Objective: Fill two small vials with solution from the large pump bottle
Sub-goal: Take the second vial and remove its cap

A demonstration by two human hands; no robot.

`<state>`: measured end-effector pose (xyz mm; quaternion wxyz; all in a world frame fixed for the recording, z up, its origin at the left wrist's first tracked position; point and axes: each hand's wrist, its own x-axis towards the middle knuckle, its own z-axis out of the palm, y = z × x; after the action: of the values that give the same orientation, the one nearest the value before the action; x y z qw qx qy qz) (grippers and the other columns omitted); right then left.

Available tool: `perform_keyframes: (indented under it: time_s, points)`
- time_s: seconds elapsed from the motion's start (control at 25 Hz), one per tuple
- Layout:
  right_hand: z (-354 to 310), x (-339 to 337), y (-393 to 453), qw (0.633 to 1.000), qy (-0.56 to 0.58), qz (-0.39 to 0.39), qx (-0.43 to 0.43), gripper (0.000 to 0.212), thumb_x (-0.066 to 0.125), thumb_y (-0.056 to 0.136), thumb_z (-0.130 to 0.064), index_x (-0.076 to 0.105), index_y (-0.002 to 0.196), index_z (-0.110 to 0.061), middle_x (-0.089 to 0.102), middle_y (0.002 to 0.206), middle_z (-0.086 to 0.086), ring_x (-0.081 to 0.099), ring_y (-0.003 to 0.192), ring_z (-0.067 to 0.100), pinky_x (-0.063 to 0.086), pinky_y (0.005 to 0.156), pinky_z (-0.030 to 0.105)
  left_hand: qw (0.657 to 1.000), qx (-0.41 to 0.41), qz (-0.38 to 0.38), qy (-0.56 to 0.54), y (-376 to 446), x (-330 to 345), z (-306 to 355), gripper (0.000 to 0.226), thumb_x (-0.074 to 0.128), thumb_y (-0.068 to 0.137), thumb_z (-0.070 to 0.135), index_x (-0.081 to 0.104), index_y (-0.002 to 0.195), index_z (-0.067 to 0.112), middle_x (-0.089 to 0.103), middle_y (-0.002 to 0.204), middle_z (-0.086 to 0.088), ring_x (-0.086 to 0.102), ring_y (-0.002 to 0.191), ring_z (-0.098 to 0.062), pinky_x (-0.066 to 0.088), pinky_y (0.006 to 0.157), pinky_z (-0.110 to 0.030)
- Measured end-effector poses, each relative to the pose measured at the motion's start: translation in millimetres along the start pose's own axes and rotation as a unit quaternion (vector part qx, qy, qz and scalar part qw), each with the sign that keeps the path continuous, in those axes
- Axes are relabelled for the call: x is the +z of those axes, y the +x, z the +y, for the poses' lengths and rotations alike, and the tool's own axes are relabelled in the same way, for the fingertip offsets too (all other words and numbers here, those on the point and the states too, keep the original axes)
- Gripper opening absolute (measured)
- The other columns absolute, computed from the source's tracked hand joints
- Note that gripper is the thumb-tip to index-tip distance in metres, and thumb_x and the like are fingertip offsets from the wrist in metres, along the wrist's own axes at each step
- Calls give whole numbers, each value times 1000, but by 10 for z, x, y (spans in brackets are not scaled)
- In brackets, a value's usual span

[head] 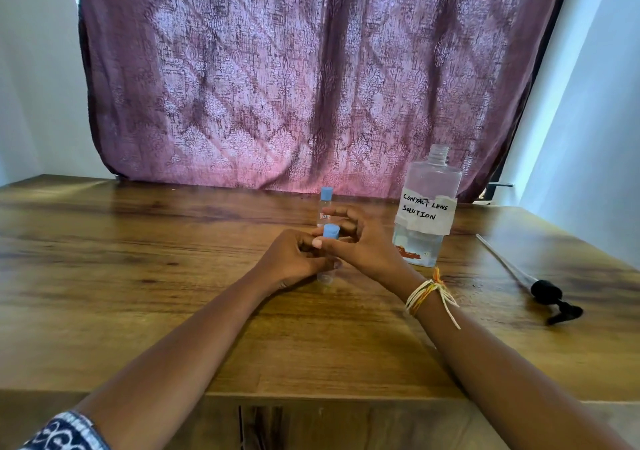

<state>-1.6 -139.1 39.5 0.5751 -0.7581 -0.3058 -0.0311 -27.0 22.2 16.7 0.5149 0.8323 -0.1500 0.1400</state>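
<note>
Between both hands' fingers [320, 241]: vial [325, 276]; blue cap [331, 232] pinched.

Home room, wooden table [138, 259], patterned purple curtain [277, 86], plain white walls [34, 86]

The large bottle [426, 207] to my right carries a white paper label [425, 212] with black handwritten capitals — "CONTACT LENS" on the upper line, "SOLUTION" below it. A red printed patch low on that bottle is too blurred for me to read. The capped vial [325, 207] standing behind my fingers bears a small red-framed tag — its characters look like "1B", though I can't be sure.
</note>
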Motion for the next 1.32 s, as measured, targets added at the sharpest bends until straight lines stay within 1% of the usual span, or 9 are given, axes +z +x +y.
perform_keyframes:
  time_s: [0.16,0.28,0.52,0.64,0.76,0.88,0.96,1.08,1.32]
  points:
    - [0,24,14,998,-17,56,17,57,83,73,-11,58,123,-16,66,111,12,66,96,19,58,86,32,1000,-5,-2,0,11,1,-18,19,82,73,18,76,74,36,76,72,11,64,66,3,48,66,-16]
    - [0,-58,30,999,13,31,29,52,75,78,1,58,126,-11,64,102,13,63,89,19,56,85,28,1000,-16,5,-3,21,12,-32,11,84,71,24,79,80,26,77,76,4,63,67,-2,47,68,-23]
    - [-36,-19,6,1000,17,19,11,58,80,74,-5,57,127,-13,64,100,4,67,85,9,56,80,19,1000,-10,0,-1,11,-7,-35,19,83,71,24,75,66,40,71,60,14,56,55,6,42,56,-13]
    - [-39,-30,6,999,34,23,1,53,73,79,5,57,126,-12,70,106,13,71,94,15,57,87,25,1000,-3,-3,-2,15,8,-23,24,83,72,19,72,62,38,66,53,20,53,49,11,37,52,-6]
    - [-44,-35,-5,998,65,-9,8,54,62,83,12,55,128,-16,70,117,14,68,109,18,56,92,31,1000,1,-1,1,11,4,-27,24,83,72,21,73,64,41,71,62,19,58,57,10,42,58,-7]
    - [-38,-20,-11,999,39,9,9,53,74,80,2,56,127,-16,67,113,12,66,96,14,56,89,27,1000,-1,-2,-3,7,0,-37,17,82,73,19,75,70,34,74,67,10,59,60,3,44,61,-14]
    - [-31,-24,0,999,30,28,8,48,74,79,1,59,123,-12,66,106,17,66,90,19,56,88,32,1000,-1,-2,-2,14,1,-43,21,82,73,18,72,66,35,68,56,19,53,53,11,39,55,-8]
    - [-8,-39,7,998,64,4,16,46,63,83,11,57,126,-6,69,113,23,66,108,35,53,97,46,1000,-12,-7,1,22,4,-47,17,83,72,21,73,71,35,66,56,24,54,53,14,37,55,-4]
    - [-37,-73,38,992,122,45,9,36,71,82,2,59,113,-13,72,107,16,68,106,30,54,96,41,1000,-22,0,-17,31,12,-65,12,84,71,20,77,76,28,75,72,11,62,66,5,45,65,-14]
